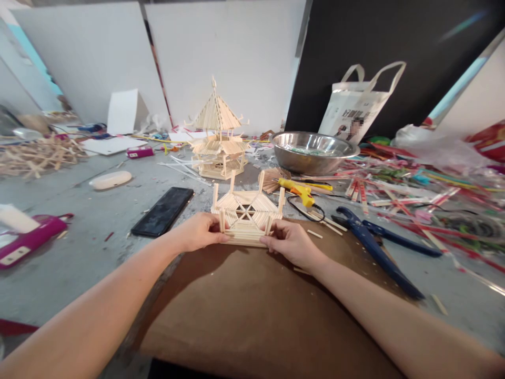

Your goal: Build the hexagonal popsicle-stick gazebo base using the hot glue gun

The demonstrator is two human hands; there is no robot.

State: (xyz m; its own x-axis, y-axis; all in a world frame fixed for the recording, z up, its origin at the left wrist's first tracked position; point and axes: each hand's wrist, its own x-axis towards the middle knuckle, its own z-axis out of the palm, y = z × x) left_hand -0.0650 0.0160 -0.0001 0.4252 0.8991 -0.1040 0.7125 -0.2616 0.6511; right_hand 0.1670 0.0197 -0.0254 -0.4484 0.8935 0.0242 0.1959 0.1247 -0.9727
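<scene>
Between my two hands is a small model pavilion base [245,231] built of pale wooden sticks, with upright posts around its rim and a spoked opening in its floor. My left hand [205,231] grips its left front edge, thumb toward me. At the right front edge my right hand [290,242] pinches it the same way. The fingertips behind the edges are partly hidden. Below it lies a brown board [236,305]. Just behind stands a roofed stick pavilion model [219,131], with a yellow glue gun [302,193] to its right.
A black phone [162,211] lies left of my hands, near a white oval case [110,180]. Blue-handled pliers [379,247] rest at right. Farther back are a metal bowl [311,152], a tote bag [347,113], scattered coloured strips [418,195] and a stick pile [39,155].
</scene>
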